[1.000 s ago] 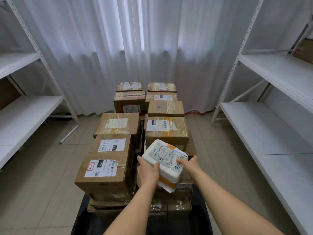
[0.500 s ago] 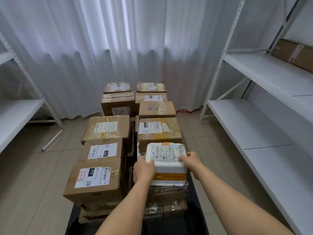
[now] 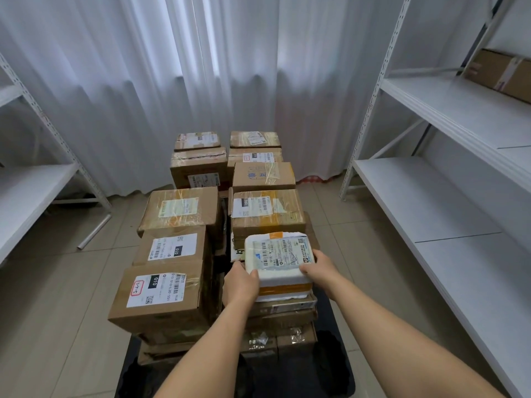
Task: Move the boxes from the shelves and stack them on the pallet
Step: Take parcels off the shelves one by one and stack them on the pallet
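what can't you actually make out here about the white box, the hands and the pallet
- Pallet, head view: only dark edges show; the stacked boxes and both forearms cover the rest.
- White box: whether its underside rests fully on the stack is hidden by its own body.
- Left hand and right hand: fingertips on the box's far sides are hidden.
- Label print: too small to read.
- Brown box on the right shelf: cut off by the frame edge.

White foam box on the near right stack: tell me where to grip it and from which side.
Grip the foam box by its two short side walls, one hand from each side, as the left hand and right hand do now. It lies flat, label up, with a taller carton close behind, so the side walls and the near face are the walls within reach.
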